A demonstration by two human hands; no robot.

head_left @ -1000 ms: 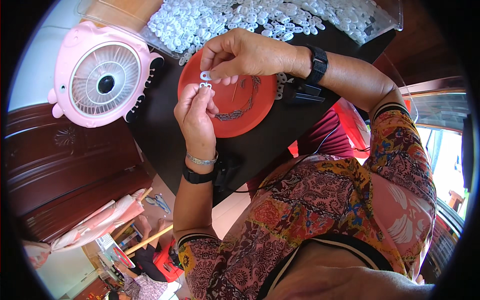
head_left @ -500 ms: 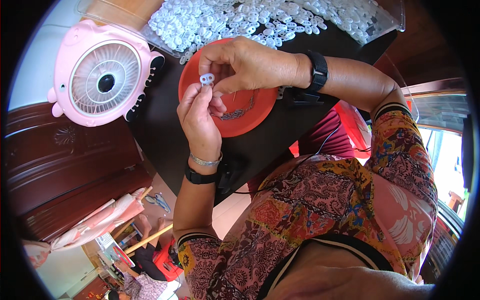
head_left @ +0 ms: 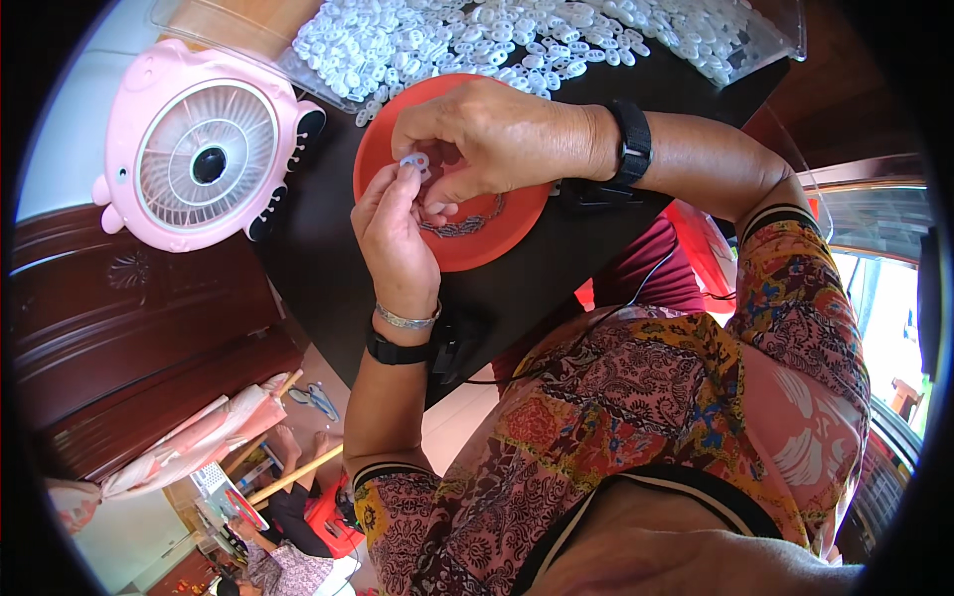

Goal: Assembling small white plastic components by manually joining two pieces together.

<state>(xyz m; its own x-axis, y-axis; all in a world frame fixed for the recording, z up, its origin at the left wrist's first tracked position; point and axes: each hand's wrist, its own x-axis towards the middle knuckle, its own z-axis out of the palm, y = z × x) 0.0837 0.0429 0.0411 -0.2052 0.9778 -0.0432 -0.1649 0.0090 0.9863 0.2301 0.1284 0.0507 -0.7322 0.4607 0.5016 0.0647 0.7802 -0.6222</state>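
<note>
My left hand (head_left: 399, 243) pinches a small white plastic piece (head_left: 421, 162) with two holes between thumb and fingers. Curled over from the right, my right hand (head_left: 497, 134) has its fingertips close against that piece; whatever they hold is hidden. Both hands are above an orange-red round bowl (head_left: 517, 223), inside which thin grey metal bits (head_left: 459, 229) lie in a curved heap. Beyond the bowl spreads a large pile of similar white two-holed pieces (head_left: 368, 55).
Clear plastic trays (head_left: 785, 45) hold part of the pile at the far edge of the dark table (head_left: 333, 268). A pink animal-shaped fan (head_left: 209, 149) stands at the left. Black cables run near my wrists. Another person (head_left: 288, 561) is at the lower left.
My right hand has shifted slightly and its fingers have closed in around the white piece, which is tilted and more covered now. The left hand stays nearly in place.
</note>
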